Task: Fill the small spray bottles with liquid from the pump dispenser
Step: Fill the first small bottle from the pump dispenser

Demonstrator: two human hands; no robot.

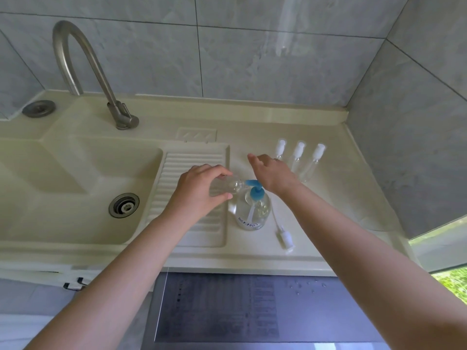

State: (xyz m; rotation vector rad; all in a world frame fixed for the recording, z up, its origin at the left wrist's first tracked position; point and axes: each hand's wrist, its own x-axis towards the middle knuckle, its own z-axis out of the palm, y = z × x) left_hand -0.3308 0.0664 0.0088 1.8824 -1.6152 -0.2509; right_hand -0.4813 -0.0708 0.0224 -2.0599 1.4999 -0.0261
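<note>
- Presently, the pump dispenser (253, 208) stands upright on the cream tabletop (316, 198), just right of the ribbed washboard (192, 198). It is a clear, rounded bottle with a blue pump head, a dip tube visible inside and blue print low on its front; the liquid in it looks clear.
- The left hand (199, 190) grips an uncapped small spray bottle (225, 186), fingers curled round the body, holding it tilted almost level with its open mouth at the blue nozzle.
- The right hand (270, 173) lies over the pump head, palm down, fingers extended and relaxed, gripping nothing; whether the heel of the hand actually presses the pump cannot be told.
- Three more small spray bottles (295, 160) lie side by side on the tabletop behind the right hand, clear with white caps pointing toward the wall; the wrist partly hides the nearest ones.
- A loose spray cap (285, 237) with its thin tube lies on the tabletop just right of the dispenser, near the front edge.
- To the left, the sink (75, 168) holds a metal drain, with a curved metal faucet (86, 72) at its back edge.
- Grey wall tiles (252, 59) back the tabletop.
- Both forearms cross the lower view, over a grey panel (217, 306) below the front edge.
</note>
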